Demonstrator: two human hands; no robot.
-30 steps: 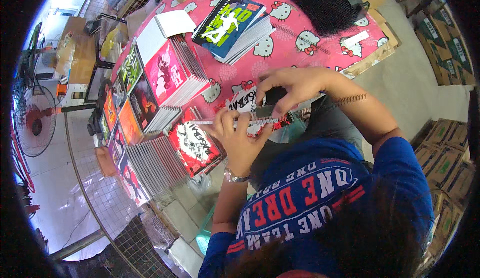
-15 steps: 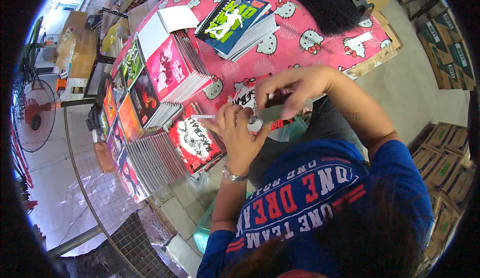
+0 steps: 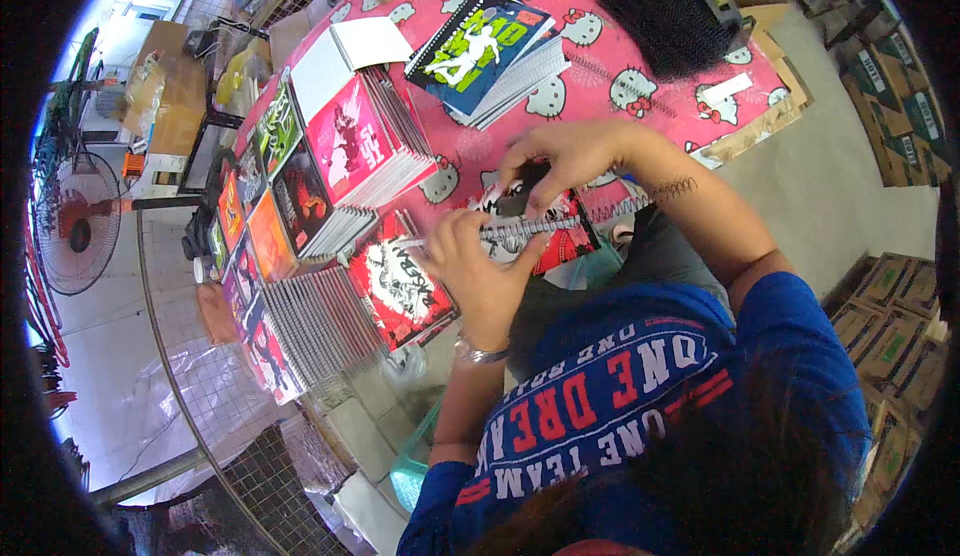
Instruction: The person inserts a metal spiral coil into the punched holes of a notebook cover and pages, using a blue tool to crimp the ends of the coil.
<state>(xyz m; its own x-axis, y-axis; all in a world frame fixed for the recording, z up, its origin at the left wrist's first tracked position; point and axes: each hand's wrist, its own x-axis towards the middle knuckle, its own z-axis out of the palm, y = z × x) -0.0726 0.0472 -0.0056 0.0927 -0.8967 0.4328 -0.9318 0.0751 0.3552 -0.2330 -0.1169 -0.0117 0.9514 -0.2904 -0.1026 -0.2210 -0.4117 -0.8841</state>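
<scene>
My left hand (image 3: 483, 274) grips a red, black and white notebook (image 3: 568, 246) at its left end, fingers above and thumb at the near side. A metal spiral coil (image 3: 545, 226) lies along the notebook's edge, its free end stretching out to the right beside my right forearm. Over the coil's middle, my right hand (image 3: 568, 161) is curled, thumb close to the coil. A small greyish patch shows between its fingertips, too blurred to name. Left of my left hand lies a stack of red notebooks (image 3: 400, 281).
Stacks of spiral notebooks (image 3: 325, 306) line the table's left side. Beyond lie a pink stack (image 3: 352, 141) and blue notebooks (image 3: 480, 51). A pile of black coils (image 3: 665, 21) sits at far right on the pink tablecloth (image 3: 590, 76). Cardboard boxes (image 3: 885, 331) stand on the floor.
My right hand has moved slightly left and away from me, uncovering more of the coil. The view has shifted a little. My left hand stays on the notebook.
</scene>
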